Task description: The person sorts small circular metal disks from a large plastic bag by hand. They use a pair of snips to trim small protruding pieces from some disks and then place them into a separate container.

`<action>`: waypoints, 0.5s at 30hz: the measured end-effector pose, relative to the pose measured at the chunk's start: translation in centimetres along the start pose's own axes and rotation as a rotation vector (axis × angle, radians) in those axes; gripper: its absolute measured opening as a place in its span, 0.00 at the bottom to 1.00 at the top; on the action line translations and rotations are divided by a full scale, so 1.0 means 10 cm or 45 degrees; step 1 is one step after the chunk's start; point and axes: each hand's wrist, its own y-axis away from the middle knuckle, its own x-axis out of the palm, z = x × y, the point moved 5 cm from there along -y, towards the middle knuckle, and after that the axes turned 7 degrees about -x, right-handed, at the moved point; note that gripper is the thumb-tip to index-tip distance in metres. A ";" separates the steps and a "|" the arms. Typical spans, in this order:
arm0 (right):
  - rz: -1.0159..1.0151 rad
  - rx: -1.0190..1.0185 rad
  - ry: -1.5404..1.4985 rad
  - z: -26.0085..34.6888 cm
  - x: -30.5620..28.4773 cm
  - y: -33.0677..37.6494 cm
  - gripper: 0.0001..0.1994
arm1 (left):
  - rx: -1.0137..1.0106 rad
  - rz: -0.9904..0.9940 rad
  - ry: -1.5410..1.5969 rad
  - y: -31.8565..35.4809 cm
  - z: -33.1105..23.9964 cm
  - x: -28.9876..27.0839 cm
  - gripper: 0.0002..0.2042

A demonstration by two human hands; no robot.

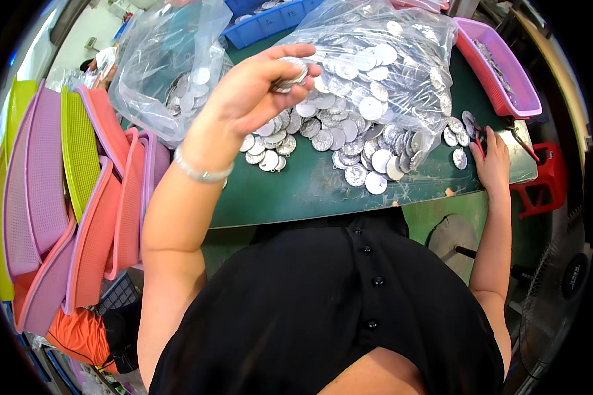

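Observation:
My left hand (250,89), raised over the table's left part, has its fingers curled round several round silver medallions (291,75). A pile of similar medallions (352,141), some with small loops, spills from a clear plastic bag (415,56) onto the green tabletop. At the right end of the table, my right hand (494,161) is closed on red-handled pliers (480,141); their jaws are hard to make out. A few loose medallions (459,157) lie just left of that hand.
Another clear bag (138,85) with medallions stands at left. A blue bin (263,26) is at the back, a pink basket (501,66) at far right. Stacked colored baskets (39,178) line the left side. A red stool (550,178) and a fan (566,276) stand right.

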 end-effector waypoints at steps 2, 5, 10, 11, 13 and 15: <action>-0.033 -0.043 -0.017 -0.04 0.06 -0.02 0.27 | 0.176 0.027 -0.171 0.28 -0.13 -0.08 0.19; -0.011 0.000 -0.095 -0.08 0.08 0.01 0.27 | 0.692 -0.220 -0.528 0.51 -0.62 -0.41 0.15; -0.145 -0.083 -0.215 0.18 -0.15 -0.07 0.24 | 1.036 -1.025 -0.552 0.75 -1.35 -1.66 0.17; -0.198 -0.113 -0.281 0.32 -0.24 -0.10 0.22 | 0.903 -1.114 -0.704 0.73 -1.35 -1.80 0.19; -0.277 -0.212 -0.375 0.61 -0.40 -0.14 0.18 | 0.740 -1.182 -0.951 0.66 -1.25 -1.91 0.21; -0.322 -0.351 -0.429 0.93 -0.56 -0.14 0.16 | 0.691 -1.146 -1.142 0.52 -1.12 -1.87 0.22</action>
